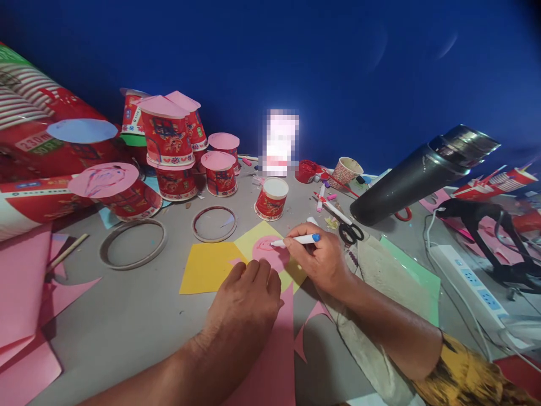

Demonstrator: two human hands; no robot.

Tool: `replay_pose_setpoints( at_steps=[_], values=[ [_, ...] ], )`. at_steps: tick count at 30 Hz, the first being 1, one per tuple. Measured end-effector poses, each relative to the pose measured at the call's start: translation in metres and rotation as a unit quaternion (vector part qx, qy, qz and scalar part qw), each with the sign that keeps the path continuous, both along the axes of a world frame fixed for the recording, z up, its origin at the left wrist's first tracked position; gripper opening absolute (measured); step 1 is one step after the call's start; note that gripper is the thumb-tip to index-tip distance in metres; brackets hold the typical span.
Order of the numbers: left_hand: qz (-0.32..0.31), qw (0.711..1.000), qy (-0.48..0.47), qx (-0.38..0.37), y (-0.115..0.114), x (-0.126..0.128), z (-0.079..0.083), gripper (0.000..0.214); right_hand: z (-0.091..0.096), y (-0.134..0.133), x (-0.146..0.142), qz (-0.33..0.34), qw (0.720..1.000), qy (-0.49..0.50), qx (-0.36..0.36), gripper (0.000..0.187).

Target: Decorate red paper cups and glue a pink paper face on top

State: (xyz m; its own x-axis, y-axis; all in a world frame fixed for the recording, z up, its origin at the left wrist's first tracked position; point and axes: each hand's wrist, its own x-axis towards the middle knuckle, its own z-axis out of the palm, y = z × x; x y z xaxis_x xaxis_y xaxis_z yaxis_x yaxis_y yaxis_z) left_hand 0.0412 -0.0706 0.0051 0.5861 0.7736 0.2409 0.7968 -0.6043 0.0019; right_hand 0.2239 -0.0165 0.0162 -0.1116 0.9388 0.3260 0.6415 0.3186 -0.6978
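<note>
pinching a marker (303,239), right hand (322,258) inks a pink disc (270,256); left hand (249,301) curled, grip unclear.

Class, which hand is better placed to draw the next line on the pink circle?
Right, probably: the right hand holds the white marker, tip at the pink circle. The left hand, near the circle's lower edge, shows no marker.

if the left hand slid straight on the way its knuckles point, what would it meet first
Most likely the pink paper circle, lying flat just beyond the left hand. Whether the curled fingers already touch its near edge is hidden, so the gap may be nothing at all.
</note>
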Motion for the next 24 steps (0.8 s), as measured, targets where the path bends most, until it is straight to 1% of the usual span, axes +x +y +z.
replay_pose_setpoints(
  at_steps=[5, 12, 20, 24],
  values=[
    [0.001, 1.000, 0.001, 0.004, -0.0009, -0.0019, -0.0001, 0.018, -0.0003, -0.0008, -0.0029, 0.024, 1.000, -0.002, 0.000, 0.020],
    [0.003, 1.000, 0.006, -0.007, -0.0005, 0.0006, 0.0030, 0.017, 0.0012, 0.0011, -0.0009, -0.005, 1.000, 0.003, -0.006, 0.022],
    [0.006, 1.000, 0.008, -0.008, -0.0017, -0.0006, 0.0032, 0.015, 0.0006, -0.0001, -0.0047, 0.027, 0.999, 0.011, -0.012, 0.019],
    [0.003, 1.000, 0.010, -0.012, -0.0016, -0.0005, 0.0043, 0.014, 0.0001, 0.0006, -0.0036, 0.020, 1.000, -0.002, -0.018, 0.019]
  ],
)
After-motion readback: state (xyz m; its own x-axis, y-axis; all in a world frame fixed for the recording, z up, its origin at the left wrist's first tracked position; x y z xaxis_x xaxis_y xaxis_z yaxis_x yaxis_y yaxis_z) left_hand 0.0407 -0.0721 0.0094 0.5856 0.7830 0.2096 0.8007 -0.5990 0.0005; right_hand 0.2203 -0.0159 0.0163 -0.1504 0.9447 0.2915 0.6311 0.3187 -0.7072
